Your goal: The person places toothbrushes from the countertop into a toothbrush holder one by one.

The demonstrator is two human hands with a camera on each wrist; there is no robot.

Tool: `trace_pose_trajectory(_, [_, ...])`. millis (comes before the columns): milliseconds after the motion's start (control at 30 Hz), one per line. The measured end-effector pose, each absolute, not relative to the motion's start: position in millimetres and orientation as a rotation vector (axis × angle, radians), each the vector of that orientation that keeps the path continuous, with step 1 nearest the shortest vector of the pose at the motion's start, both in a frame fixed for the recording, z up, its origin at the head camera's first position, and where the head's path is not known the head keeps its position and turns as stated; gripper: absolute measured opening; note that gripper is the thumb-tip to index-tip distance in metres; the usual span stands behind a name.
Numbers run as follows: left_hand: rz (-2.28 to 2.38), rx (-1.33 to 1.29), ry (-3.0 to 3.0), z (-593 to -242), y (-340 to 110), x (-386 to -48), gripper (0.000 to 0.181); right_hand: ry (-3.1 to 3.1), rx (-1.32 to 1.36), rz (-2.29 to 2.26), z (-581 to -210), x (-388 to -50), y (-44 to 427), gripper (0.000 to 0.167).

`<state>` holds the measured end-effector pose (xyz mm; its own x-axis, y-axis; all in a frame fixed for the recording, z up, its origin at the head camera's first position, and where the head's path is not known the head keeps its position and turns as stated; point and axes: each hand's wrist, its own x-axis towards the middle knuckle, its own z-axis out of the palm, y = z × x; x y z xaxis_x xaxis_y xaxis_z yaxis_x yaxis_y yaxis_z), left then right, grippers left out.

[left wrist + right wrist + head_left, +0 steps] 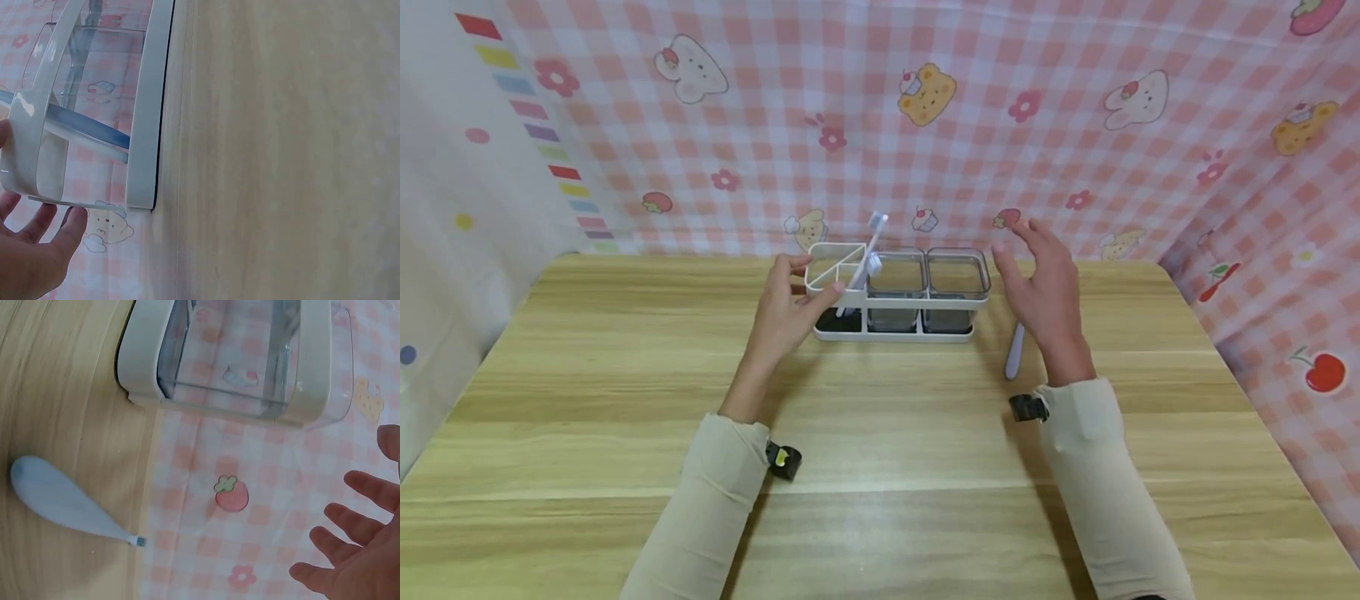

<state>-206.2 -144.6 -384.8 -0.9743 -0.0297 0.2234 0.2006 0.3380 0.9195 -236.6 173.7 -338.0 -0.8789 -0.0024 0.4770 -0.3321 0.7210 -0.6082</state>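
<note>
A white toothbrush holder [901, 337] stands at the back of the table, with two clear cups [957, 275] in its middle and right slots. Two toothbrushes [874, 242] lean in its divided left section, heads up. My left hand [781, 312] holds the holder's left end, thumb at the front and fingers around the side. Just off the right end, my right hand [1047, 287] is raised with spread fingers and touches nothing. Below it lies a pale purple tapered handle [65, 500] with a small dark tip; its kind is unclear.
The wooden table [880, 500] meets a pink checked cloth [865, 125] right behind the holder. Cloth also hangs at both sides. A small black device sits at each wrist.
</note>
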Motion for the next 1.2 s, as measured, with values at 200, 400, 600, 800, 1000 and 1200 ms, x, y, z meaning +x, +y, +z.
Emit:
trace_pose_trajectory(200, [-1.683,-0.159,-2.401,-384,-145,-207,0.062,-2.523,0.173,1.008,-340,-238,184,0.051])
trace_pose_trajectory(400, [-1.684,-0.163,-2.400,-384,-145,-207,0.062,-2.714,0.063,1.041,-342,-238,196,0.070])
trace_pose_trajectory(600, [-1.676,-0.159,-2.402,-385,-145,-207,0.062,-2.816,-0.033,1.035,-348,-241,204,0.082])
trace_pose_trajectory(800, [-1.680,-0.158,-2.407,-386,-145,-207,0.062,-2.871,-0.101,1.057,-356,-244,208,0.086])
trace_pose_trajectory(1000, [-1.692,-0.159,-2.402,-386,-144,-207,0.062,-2.966,-0.166,1.055,-362,-247,212,0.096])
trace_pose_trajectory(1200, [-1.687,-0.159,-2.401,-385,-143,-207,0.062,-3.007,-0.230,1.061,-366,-251,214,0.098])
